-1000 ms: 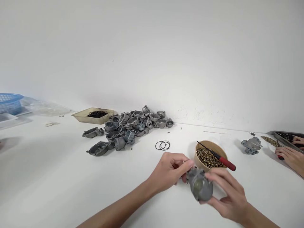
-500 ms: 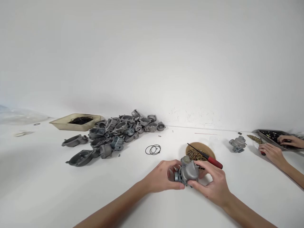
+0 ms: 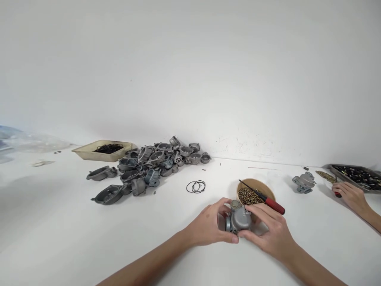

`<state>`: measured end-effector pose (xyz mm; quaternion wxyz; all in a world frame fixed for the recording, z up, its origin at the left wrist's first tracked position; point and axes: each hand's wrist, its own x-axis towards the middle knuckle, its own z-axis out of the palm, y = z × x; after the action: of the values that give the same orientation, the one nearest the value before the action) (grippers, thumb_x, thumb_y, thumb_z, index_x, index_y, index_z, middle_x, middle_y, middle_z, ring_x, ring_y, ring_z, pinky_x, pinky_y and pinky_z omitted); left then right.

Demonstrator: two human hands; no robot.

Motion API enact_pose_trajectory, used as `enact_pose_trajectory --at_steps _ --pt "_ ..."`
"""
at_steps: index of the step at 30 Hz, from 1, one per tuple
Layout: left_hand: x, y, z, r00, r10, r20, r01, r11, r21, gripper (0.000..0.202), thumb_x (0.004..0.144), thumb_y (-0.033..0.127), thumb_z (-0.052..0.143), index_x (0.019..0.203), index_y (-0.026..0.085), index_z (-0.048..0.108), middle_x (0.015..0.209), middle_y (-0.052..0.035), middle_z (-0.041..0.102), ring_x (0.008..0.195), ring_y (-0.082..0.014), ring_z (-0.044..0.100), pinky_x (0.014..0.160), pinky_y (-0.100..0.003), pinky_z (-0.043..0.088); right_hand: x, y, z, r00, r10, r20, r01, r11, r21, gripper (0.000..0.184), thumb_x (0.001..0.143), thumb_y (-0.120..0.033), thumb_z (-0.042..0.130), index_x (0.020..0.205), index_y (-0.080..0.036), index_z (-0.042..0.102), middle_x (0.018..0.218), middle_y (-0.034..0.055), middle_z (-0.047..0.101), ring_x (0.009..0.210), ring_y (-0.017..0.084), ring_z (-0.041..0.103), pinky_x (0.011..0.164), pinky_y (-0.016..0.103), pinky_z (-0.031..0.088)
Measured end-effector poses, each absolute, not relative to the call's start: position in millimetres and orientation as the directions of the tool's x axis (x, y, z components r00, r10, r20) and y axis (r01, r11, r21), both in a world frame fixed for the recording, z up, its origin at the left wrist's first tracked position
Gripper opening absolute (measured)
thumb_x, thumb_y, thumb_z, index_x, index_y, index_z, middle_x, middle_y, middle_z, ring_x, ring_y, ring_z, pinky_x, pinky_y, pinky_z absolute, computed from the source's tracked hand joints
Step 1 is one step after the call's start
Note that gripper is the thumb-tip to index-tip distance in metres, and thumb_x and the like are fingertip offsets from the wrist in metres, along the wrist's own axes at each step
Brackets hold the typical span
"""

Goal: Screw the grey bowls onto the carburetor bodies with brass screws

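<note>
Between my two hands is a grey metal carburetor [image 3: 240,219], its rounded float bowl facing up and a brass-coloured round plug at its upper left. My left hand [image 3: 212,223] grips its left side, thumb low and fingers behind. From the right, my right hand [image 3: 272,229] holds it with fingers on top and thumb at the lower edge. Just beyond is a tan bowl [image 3: 269,186] of small brass-coloured screws [image 3: 250,197]. A screwdriver [image 3: 274,205] with a red and black handle lies across that bowl. Black rubber rings [image 3: 195,186] lie on the table to the left.
A heap of grey metal bowl castings [image 3: 157,157] spreads at the back left, beside a cream tray [image 3: 86,153] of black rings. Another carburetor [image 3: 304,182] stands at right. A co-worker's hand [image 3: 353,196] holds a red-handled tool near a dark tray [image 3: 357,174] and a screw pile [image 3: 326,176].
The carburetor has turned slightly in my hands, and both hands still hold it. The view has shifted a little. One of the co-worker's hands has left the dark tray and is out of view.
</note>
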<state>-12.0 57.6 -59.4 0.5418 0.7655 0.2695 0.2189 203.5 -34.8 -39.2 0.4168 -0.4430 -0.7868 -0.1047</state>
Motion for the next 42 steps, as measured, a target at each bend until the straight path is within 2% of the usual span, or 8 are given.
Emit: enact_pose_trajectory --at_steps 7,11,15,19,23,29,36,42 --pt "-11 54 -71 0.694 0.716 0.075 0.175 -0.268 0.947 0.085 0.061 0.044 0.095 0.135 0.025 0.058 0.124 -0.0095 0.069 0.102 -0.0279 0.066 0.083 -0.038 0.054 231 -28 -25 -0.297 0.438 0.848 0.793 0.608 -0.036 0.016 0.098 -0.018 0.066 0.113 -0.02 0.071 0.091 0.0076 0.078 0.077 0.018 0.075 0.068 0.029 0.065" --pt "-10 56 -64 0.71 0.704 0.01 0.17 -0.185 0.968 0.083 0.06 0.038 0.093 0.135 0.02 0.062 0.121 -0.0106 0.069 0.074 -0.0161 0.062 0.065 -0.03 0.052 276 -17 -14 -0.225 0.569 0.791 0.877 0.471 -0.09 0.01 0.096 -0.025 0.07 0.105 -0.021 0.073 0.071 0.0008 0.072 0.056 0.013 0.064 0.046 0.024 0.052" --pt "-16 63 -53 0.762 0.646 0.04 0.136 -0.22 0.966 0.07 0.065 0.034 0.091 0.13 0.019 0.068 0.105 -0.0062 0.072 0.067 -0.0132 0.059 0.06 -0.025 0.049 307 -14 -8 -0.316 0.796 0.516 0.855 0.475 -0.208 0.021 0.099 -0.039 0.067 0.111 -0.023 0.075 0.079 0.0019 0.075 0.056 0.012 0.062 0.047 0.024 0.052" --pt "-29 77 -49 0.83 0.555 0.058 0.11 -0.264 0.958 0.058 0.072 0.034 0.088 0.125 0.02 0.071 0.09 -0.0017 0.07 0.063 -0.0116 0.055 0.056 -0.021 0.043 308 -18 -9 -0.371 0.848 0.378 0.816 0.493 -0.303 0.024 0.097 -0.032 0.067 0.119 -0.025 0.073 0.083 0.0025 0.075 0.059 0.012 0.063 0.049 0.023 0.054" --pt "-38 86 -49 0.865 0.496 0.08 0.074 -0.283 0.956 0.058 0.076 0.042 0.086 0.128 0.021 0.071 0.105 -0.006 0.069 0.074 -0.0154 0.059 0.062 -0.024 0.049 302 -18 -16 -0.297 0.797 0.527 0.768 0.527 -0.365 0.017 0.097 -0.024 0.063 0.11 -0.024 0.073 0.087 0.0044 0.076 0.063 0.013 0.064 0.049 0.023 0.057" --pt "-40 81 -51 0.881 0.442 0.168 0.013 -0.376 0.926 0.068 0.089 0.061 0.071 0.144 0.024 0.063 0.126 -0.0111 0.068 0.091 -0.024 0.064 0.069 -0.029 0.052 304 -16 -19 0.097 0.643 0.76 0.706 0.494 -0.508 0.012 0.094 -0.024 0.07 0.106 -0.022 0.072 0.101 0.0068 0.075 0.069 0.016 0.075 0.061 0.03 0.07" --pt "-34 72 -58 0.821 0.544 0.171 0.144 -0.489 0.86 0.09 0.08 0.067 0.077 0.155 0.023 0.052 0.136 -0.014 0.067 0.102 -0.0305 0.067 0.072 -0.033 0.058 309 -12 -24 0.137 0.635 0.76 0.717 0.466 -0.519 0.008 0.092 -0.025 0.068 0.1 -0.021 0.068 0.098 0.0074 0.07 0.066 0.015 0.07 0.061 0.031 0.069" --pt "-28 69 -58 0.801 0.575 0.166 0.181 -0.497 0.849 0.096 0.073 0.07 0.081 0.153 0.023 0.053 0.138 -0.0117 0.068 0.116 -0.0356 0.066 0.097 -0.044 0.057 307 -9 -30 0.112 0.673 0.731 0.722 0.45 -0.525 0.008 0.092 -0.024 0.067 0.1 -0.021 0.068 0.098 0.0063 0.071 0.066 0.015 0.071 0.064 0.03 0.068"
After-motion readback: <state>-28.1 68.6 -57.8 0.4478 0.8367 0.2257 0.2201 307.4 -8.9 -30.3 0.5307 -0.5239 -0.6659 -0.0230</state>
